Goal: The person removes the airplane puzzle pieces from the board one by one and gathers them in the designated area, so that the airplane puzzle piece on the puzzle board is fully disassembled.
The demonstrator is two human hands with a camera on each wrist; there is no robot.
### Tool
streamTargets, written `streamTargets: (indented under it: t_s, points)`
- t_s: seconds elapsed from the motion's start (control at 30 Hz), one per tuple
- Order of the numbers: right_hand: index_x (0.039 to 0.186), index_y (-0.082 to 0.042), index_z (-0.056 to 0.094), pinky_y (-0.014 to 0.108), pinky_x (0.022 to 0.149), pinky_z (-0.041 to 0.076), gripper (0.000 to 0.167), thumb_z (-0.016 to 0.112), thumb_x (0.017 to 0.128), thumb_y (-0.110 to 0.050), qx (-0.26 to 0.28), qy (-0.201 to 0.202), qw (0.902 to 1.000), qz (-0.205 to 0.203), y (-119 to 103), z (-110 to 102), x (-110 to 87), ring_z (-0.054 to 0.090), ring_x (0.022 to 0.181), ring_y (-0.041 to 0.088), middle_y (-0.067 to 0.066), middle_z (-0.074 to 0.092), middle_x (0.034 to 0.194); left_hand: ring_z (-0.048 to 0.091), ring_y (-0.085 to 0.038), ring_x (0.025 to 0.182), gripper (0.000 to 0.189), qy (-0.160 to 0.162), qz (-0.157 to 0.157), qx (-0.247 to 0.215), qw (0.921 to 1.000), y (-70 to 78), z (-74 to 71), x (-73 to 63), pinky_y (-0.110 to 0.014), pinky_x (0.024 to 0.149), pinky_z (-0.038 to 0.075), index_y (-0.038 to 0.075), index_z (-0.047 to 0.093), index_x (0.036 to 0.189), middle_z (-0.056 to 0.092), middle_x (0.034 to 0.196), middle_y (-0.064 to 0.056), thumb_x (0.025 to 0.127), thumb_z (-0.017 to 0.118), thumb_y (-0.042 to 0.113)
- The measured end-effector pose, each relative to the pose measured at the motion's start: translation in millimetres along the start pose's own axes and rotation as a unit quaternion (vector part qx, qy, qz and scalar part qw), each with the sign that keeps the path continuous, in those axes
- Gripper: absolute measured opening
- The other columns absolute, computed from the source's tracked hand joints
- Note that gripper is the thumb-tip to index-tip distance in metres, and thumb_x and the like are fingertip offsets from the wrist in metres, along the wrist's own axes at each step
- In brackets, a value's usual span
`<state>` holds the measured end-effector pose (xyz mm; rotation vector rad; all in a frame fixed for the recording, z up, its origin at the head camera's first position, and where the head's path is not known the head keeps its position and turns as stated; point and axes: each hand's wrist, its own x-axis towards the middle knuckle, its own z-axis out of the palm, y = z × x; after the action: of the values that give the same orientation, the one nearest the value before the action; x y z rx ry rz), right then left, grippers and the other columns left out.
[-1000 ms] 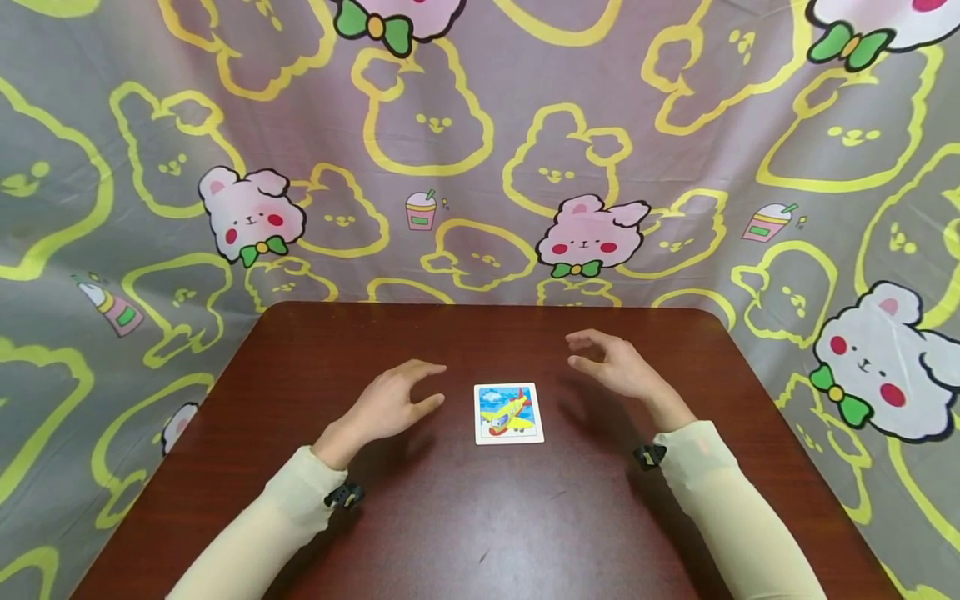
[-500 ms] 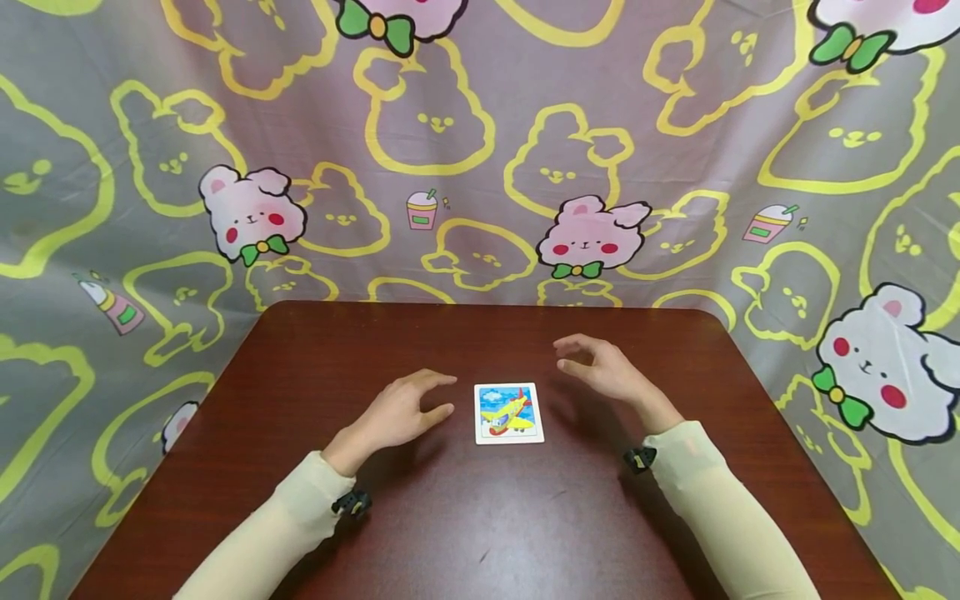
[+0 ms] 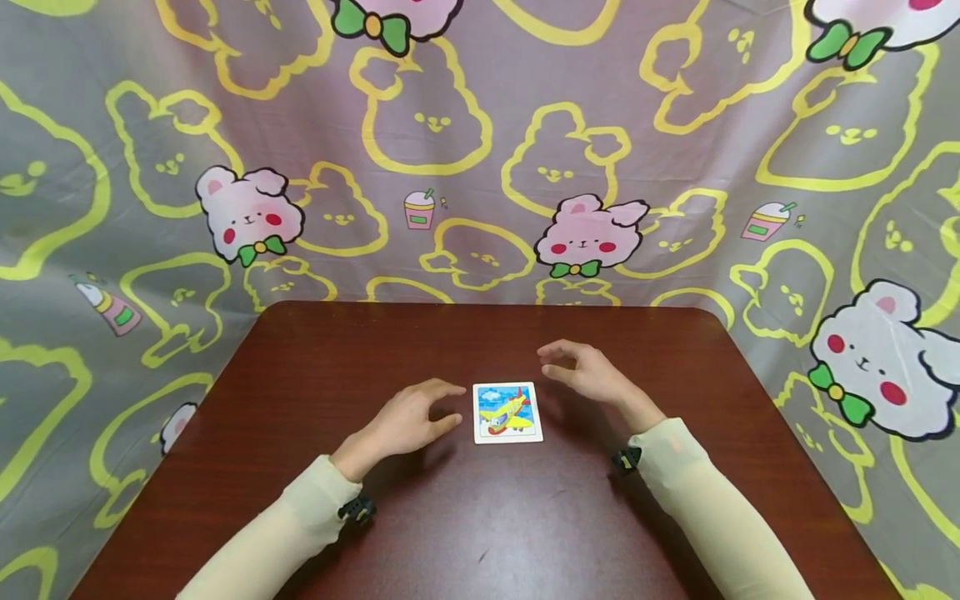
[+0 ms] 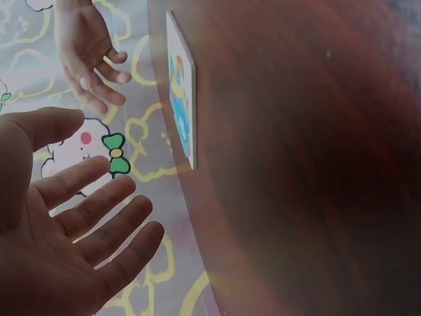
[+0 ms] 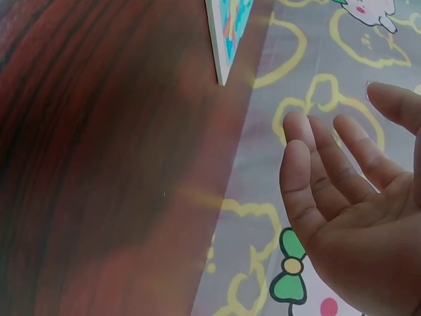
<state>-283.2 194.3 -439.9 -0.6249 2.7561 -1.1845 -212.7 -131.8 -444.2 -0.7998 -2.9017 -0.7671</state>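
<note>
A flat, nearly square picture puzzle [image 3: 507,412] with a white border lies on the table, showing a yellow and red airplane against a blue sky. Just left of it hovers my left hand [image 3: 405,419], fingers extended and thumb apart, fingertips close to the left edge. My right hand [image 3: 588,373] is held beyond the puzzle's upper right corner, its fingers loosely bent. Neither hand holds anything. In the left wrist view the puzzle [image 4: 182,92] appears edge-on, past the spread fingers of the left hand [image 4: 85,217]. The right wrist view shows only one corner of the puzzle [image 5: 227,39].
The dark red-brown wooden table [image 3: 495,533] has rounded far corners. A grey curtain [image 3: 480,192] printed with yellow outlines and white bunny faces hangs behind it and along both sides. Each sleeve cuff carries a small black device [image 3: 358,509] at the wrist.
Both hands have moved inward toward the puzzle, the left one rightward and slightly nearer the body, the right one leftward. The puzzle stays in place on the table.
</note>
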Motion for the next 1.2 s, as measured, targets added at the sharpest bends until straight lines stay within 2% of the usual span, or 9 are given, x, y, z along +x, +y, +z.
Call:
streamTargets:
  t_s: [0.13, 0.33, 0.43, 0.63, 0.83, 1.0, 1.2]
  points:
    - [0.124, -0.016, 0.067, 0.040, 0.092, 0.053, 0.032, 0.069, 0.094, -0.024, -0.002, -0.004, 1.0000, 0.002, -1.2, 5.7, 3.3, 0.066, 0.109, 0.021, 0.005, 0.072, 0.116, 0.065, -0.022, 0.117, 0.046, -0.005, 0.011, 0.001, 0.9999, 1.2, 5.7, -0.2, -0.045, 0.097, 0.054, 0.013, 0.065, 0.131, 0.067, 0.129, -0.004, 0.089, 0.074, 0.030]
    - [0.125, -0.012, 0.066, 0.032, 0.073, 0.055, 0.033, 0.068, 0.094, -0.022, 0.020, -0.018, 0.9996, 0.013, -3.1, 12.9, 5.4, 0.066, 0.092, 0.024, 0.008, 0.071, 0.116, 0.066, -0.022, 0.115, 0.045, -0.009, 0.025, -0.001, 0.9996, 4.4, 12.5, -0.8, -0.045, 0.097, 0.054, 0.011, 0.066, 0.129, 0.069, 0.125, -0.004, 0.089, 0.074, 0.028]
    - [0.127, -0.008, 0.064, 0.030, 0.069, 0.055, 0.036, 0.068, 0.094, -0.021, 0.034, -0.029, 0.9988, 0.017, -4.3, 16.1, 6.1, 0.067, 0.089, 0.027, 0.010, 0.071, 0.117, 0.066, -0.022, 0.113, 0.044, -0.015, 0.035, -0.001, 0.9993, 6.2, 16.2, -1.3, -0.045, 0.096, 0.054, 0.010, 0.066, 0.129, 0.070, 0.124, -0.006, 0.089, 0.074, 0.028]
    - [0.127, -0.004, 0.064, 0.029, 0.066, 0.055, 0.036, 0.067, 0.094, -0.018, 0.050, -0.040, 0.9978, 0.019, -5.5, 23.3, 9.3, 0.068, 0.092, 0.035, 0.013, 0.070, 0.118, 0.067, -0.020, 0.111, 0.044, -0.026, 0.038, 0.003, 0.9989, 10.6, 22.9, -1.2, -0.044, 0.094, 0.055, 0.010, 0.067, 0.128, 0.070, 0.122, -0.004, 0.089, 0.073, 0.030]
    - [0.125, -0.005, 0.065, 0.030, 0.065, 0.054, 0.034, 0.068, 0.094, -0.019, 0.053, -0.040, 0.9977, 0.018, -5.9, 30.9, 12.3, 0.066, 0.088, 0.033, 0.011, 0.070, 0.115, 0.066, -0.019, 0.111, 0.045, -0.045, 0.038, 0.012, 0.9982, 13.4, 26.9, -0.4, -0.043, 0.094, 0.055, 0.010, 0.066, 0.129, 0.069, 0.123, -0.003, 0.090, 0.072, 0.032]
    - [0.125, -0.005, 0.066, 0.031, 0.065, 0.053, 0.032, 0.066, 0.096, -0.019, 0.056, -0.050, 0.9970, 0.018, -6.1, 36.3, 15.4, 0.065, 0.086, 0.034, 0.011, 0.070, 0.115, 0.066, -0.020, 0.113, 0.045, -0.044, 0.050, 0.019, 0.9976, 13.5, 30.0, 0.0, -0.043, 0.095, 0.055, 0.010, 0.066, 0.129, 0.069, 0.123, -0.003, 0.090, 0.071, 0.033]
    - [0.124, -0.006, 0.067, 0.030, 0.064, 0.053, 0.031, 0.065, 0.096, -0.018, 0.053, -0.061, 0.9966, 0.011, -7.9, 41.6, 18.9, 0.064, 0.082, 0.029, 0.010, 0.071, 0.113, 0.066, -0.021, 0.116, 0.043, -0.047, 0.063, 0.032, 0.9964, 14.4, 35.4, 1.5, -0.043, 0.096, 0.054, 0.011, 0.067, 0.128, 0.069, 0.125, -0.005, 0.090, 0.071, 0.031]
